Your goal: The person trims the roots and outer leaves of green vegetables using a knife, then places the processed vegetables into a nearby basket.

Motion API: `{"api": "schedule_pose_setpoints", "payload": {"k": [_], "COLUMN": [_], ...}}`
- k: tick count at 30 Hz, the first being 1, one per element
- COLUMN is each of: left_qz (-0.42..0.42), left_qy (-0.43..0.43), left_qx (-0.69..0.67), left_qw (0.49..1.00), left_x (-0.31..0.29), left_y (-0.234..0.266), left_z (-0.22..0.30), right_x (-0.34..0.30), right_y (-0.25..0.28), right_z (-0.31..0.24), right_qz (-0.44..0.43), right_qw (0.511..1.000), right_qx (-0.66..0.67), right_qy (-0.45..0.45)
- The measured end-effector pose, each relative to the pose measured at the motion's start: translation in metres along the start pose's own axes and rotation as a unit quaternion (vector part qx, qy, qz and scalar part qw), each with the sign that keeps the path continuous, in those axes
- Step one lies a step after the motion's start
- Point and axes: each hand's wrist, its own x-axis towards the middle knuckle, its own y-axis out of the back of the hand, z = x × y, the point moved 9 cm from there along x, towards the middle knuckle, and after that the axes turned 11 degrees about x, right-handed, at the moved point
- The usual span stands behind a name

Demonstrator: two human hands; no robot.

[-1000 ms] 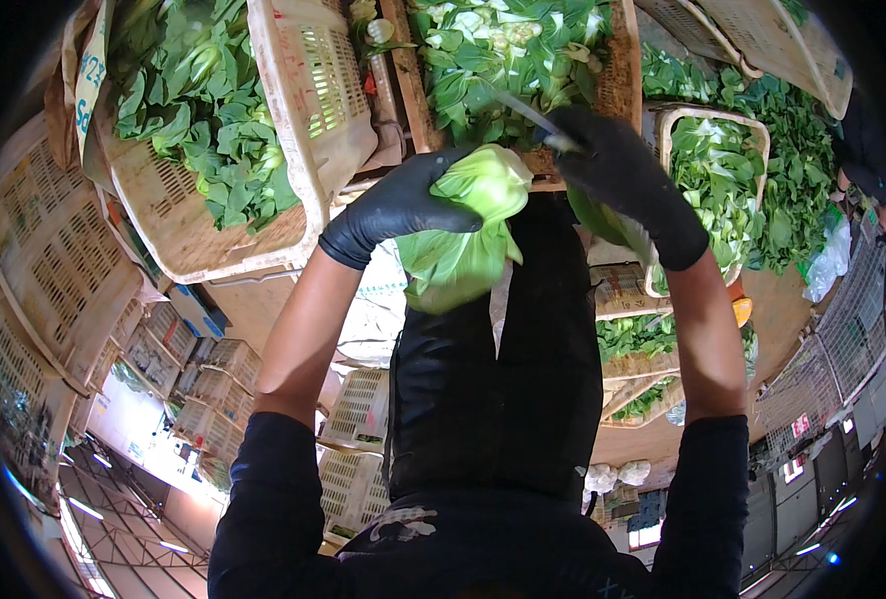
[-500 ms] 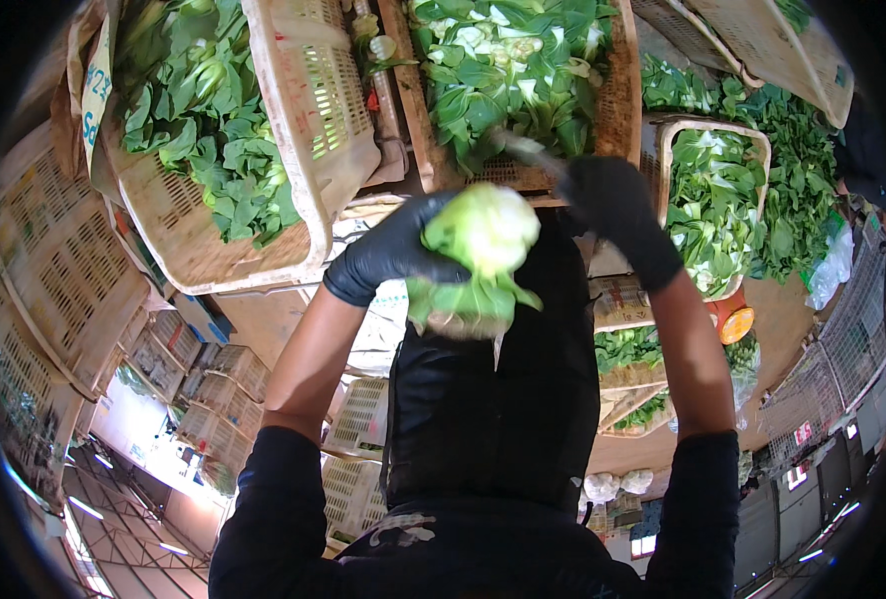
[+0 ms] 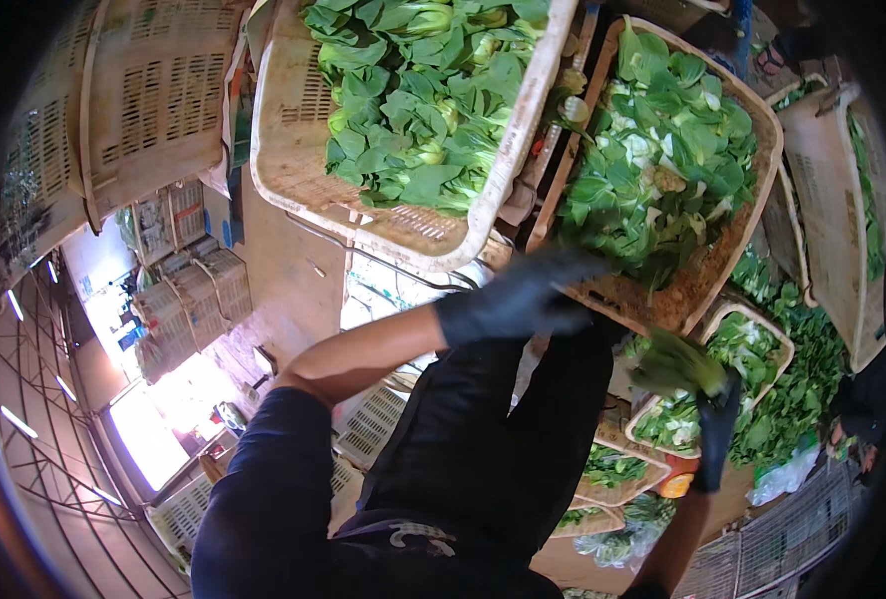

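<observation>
My left hand (image 3: 523, 297), in a black glove, reaches to the near edge of the middle crate (image 3: 652, 311). Its fingers are blurred but look stretched apart, with nothing visible in them. Lower right, my gloved right hand (image 3: 719, 424) is closed at the pale base of a head of bok choy (image 3: 674, 365), leaves pointing left. Motion smears the bok choy, which is above a smaller crate of greens (image 3: 740, 339). Loose bok choy leaves (image 3: 652, 150) fill much of the middle crate. Whether my right hand also holds a tool, I cannot tell.
To the left stands a large pale crate (image 3: 308, 190) of whole bok choy (image 3: 413, 120). Greens (image 3: 797, 389) are heaped at the right, near a tilted crate (image 3: 830, 190). Stacked crates (image 3: 158, 90) rise at the far left. An orange-lidded container (image 3: 675, 485) stands lower right.
The view has turned, so the crates sit farther right. Earlier my left hand held a bok choy head; now bok choy is in my right hand, lower right, and my left hand has let go.
</observation>
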Motion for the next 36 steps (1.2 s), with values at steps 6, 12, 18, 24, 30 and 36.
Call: {"api": "schedule_pose_setpoints", "payload": {"k": [6,12,18,24,30,36], "left_qz": [0.097,0.191,0.063,0.013,0.077,0.119], "left_qy": [0.117,0.181,0.216,0.184,0.267,0.377], "left_qx": [0.311,0.345,-0.037,0.106,0.159,0.139], "left_qw": [0.938,0.901,0.974,0.977,0.947,0.908], "left_x": [-0.047,0.007,0.024,-0.085,-0.079,-0.031], "left_y": [0.139,0.207,0.137,0.08,0.068,0.053], "left_z": [-0.153,-0.241,-0.204,-0.104,-0.094,-0.142], "right_x": [-0.088,-0.115,-0.103,-0.109,-0.119,-0.132], "right_y": [0.271,0.227,0.059,0.035,0.021,-0.035], "right_z": [0.048,0.115,0.101,0.088,0.084,0.029], "right_qz": [0.234,0.2,0.078,0.1,0.068,0.073], "right_qw": [0.908,0.928,0.978,0.966,0.956,0.983], "right_qx": [-0.346,-0.26,-0.159,-0.093,-0.156,-0.006], "right_qy": [0.025,-0.178,-0.106,-0.219,-0.238,-0.168]}}
